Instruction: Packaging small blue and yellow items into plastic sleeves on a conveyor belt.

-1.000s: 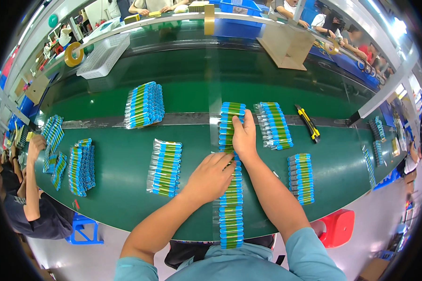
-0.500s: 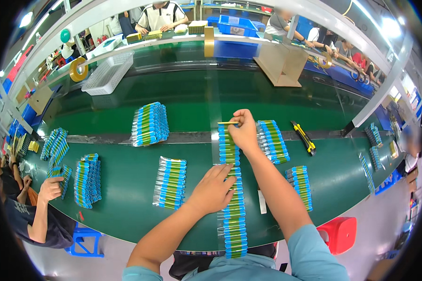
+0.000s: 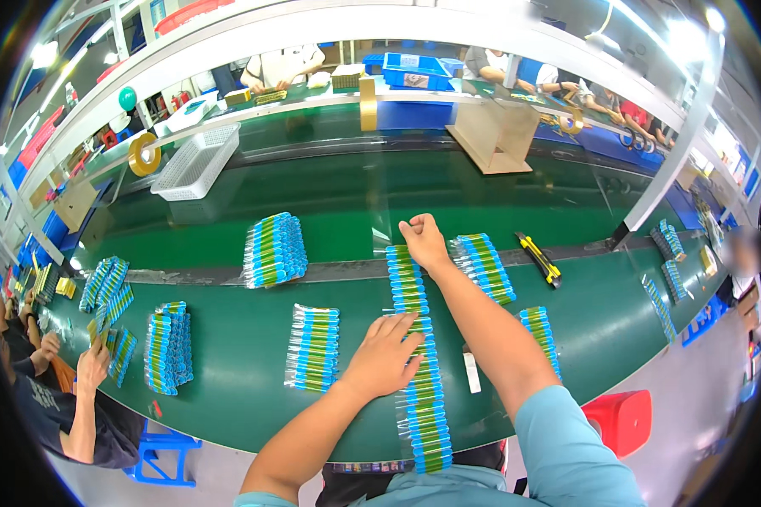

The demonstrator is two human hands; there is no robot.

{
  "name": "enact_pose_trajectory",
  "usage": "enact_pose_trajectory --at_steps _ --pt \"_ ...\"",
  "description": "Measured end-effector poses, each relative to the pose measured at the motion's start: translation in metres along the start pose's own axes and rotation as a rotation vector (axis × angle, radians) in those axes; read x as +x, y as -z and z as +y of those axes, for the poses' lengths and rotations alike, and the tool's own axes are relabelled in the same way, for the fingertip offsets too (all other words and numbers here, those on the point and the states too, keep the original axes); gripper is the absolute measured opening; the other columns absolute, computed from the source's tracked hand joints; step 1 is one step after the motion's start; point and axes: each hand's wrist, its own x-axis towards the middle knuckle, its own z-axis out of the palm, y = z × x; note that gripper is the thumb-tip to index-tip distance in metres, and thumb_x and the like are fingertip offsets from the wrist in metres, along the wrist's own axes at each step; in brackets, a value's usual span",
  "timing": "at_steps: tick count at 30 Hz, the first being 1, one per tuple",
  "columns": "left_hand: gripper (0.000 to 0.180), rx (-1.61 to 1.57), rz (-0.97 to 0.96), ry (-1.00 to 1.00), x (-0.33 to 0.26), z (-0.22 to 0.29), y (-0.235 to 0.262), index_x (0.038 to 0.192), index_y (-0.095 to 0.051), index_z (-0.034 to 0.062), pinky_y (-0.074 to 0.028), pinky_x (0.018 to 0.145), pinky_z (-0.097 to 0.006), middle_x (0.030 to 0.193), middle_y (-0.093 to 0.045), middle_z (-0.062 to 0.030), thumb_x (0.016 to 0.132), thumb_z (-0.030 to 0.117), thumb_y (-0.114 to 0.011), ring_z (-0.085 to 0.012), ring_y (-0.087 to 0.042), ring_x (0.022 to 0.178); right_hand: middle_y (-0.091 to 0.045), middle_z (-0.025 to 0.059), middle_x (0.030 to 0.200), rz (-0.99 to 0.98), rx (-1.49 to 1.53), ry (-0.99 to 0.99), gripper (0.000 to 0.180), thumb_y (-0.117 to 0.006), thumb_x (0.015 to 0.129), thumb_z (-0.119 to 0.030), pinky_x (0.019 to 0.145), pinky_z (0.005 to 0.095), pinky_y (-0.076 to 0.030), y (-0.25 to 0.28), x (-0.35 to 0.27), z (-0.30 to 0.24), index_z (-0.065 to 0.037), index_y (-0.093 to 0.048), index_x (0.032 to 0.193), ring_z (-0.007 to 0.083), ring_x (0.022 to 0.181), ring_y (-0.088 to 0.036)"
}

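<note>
Left hand lies open, fingertips on the blue-and-green packet row, which runs beyond and nearer. Right hand curls at the row's far end; cannot tell if gripping. Judgement: light left pressure should keep packets aligned.

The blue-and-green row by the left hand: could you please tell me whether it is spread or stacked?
Spread out: the row runs in one long line, its pieces side by side.
</note>
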Motion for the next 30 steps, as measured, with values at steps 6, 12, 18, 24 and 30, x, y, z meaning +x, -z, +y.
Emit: enact_pose_trajectory --at_steps 6,12,18,24,30 --pt "0.043 0.048 -0.025 0.03 -0.002 -0.001 0.001 0.124 -0.06 0.0056 -0.031 0.109 -0.051 0.141 -0.053 -0.0193 0.086 0.024 -0.068 -0.0361 -0.045 0.134 -0.061 0.0079 0.098 0.049 0.264 0.466 0.021 -0.07 0.09 -0.014 0.085 0.0334 -0.048 0.058 -0.087 -0.052 -0.003 -0.059 0.104 0.0185 0.095 -0.06" --pt "0.058 0.012 -0.024 0.071 -0.001 -0.002 0.002 0.134 -0.054 0.0033 -0.029 0.109 -0.052 0.142 -0.052 -0.0205 0.082 0.022 -0.073 -0.0359 -0.049 0.13 -0.062 0.0044 0.091 -0.609 0.524 0.378 0.018 -0.071 0.091 -0.016 0.076 0.0311 -0.049 0.153 -0.259 -0.075 -0.005 -0.058 0.096 0.0141 0.084 -0.06" --pt "0.065 0.104 0.058 0.013 0.008 0.005 0.002 0.134 -0.055 0.003 -0.03 0.107 -0.05 0.139 -0.056 -0.0182 0.078 0.026 -0.079 -0.0363 -0.051 0.128 -0.058 0.0002 0.071 -1.557 0.775 -0.096 0.032 -0.075 0.094 -0.032 0.06 0.029 -0.044 0.194 -0.343 -0.011 -0.005 -0.059 0.087 0.0069 0.066 -0.051" --pt "0.057 0.099 0.221 -0.277 0.017 0.011 0.035 0.122 -0.061 0.0078 -0.034 0.094 -0.048 0.122 -0.066 -0.0095 0.09 0.055 -0.059 -0.0304 -0.058 0.115 -0.061 0.0051 0.066 -0.917 0.144 -0.099 0.038 -0.071 0.095 -0.038 0.059 0.0328 -0.045 0.181 -0.406 0.081 -0.004 -0.064 0.079 0.0139 0.062 -0.055" --pt "0.065 -0.02 0.671 -0.384 -0.014 0.069 0.119 0.122 -0.057 0.0061 -0.037 0.093 -0.05 0.118 -0.066 -0.015 0.1 0.061 -0.031 -0.0336 -0.058 0.109 -0.066 0.0167 0.072 -0.511 -0.125 0.292 0.027 -0.07 0.089 -0.031 0.064 0.0447 -0.052 0.161 -0.418 0.074 -0.005 -0.067 0.085 0.035 0.067 -0.065"
